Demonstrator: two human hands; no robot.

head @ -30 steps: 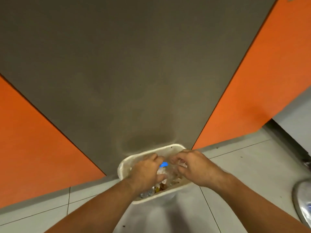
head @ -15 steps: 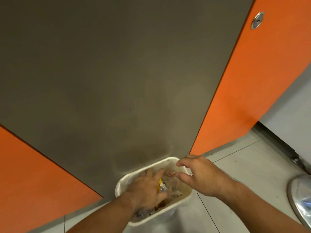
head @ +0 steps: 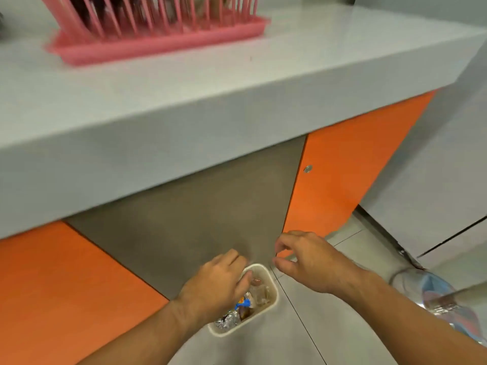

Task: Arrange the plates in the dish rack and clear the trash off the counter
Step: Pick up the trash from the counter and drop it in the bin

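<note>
Your one head camera looks down from above the desk (head: 184, 122), facing its front edge, with the floor (head: 329, 325) well below.

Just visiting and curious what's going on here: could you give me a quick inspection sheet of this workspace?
Surface: grey counter.
Job's things: pink dish rack on it, contents blurred; white bin on floor, holding trash.
Clutter: blurred shiny object on floor, right.
Hands: left hand over bin, hold unclear; right hand beside it, empty, fingers loose.
Cables: nothing seen.
Surroundings: orange cabinet doors, tiled floor.
</note>
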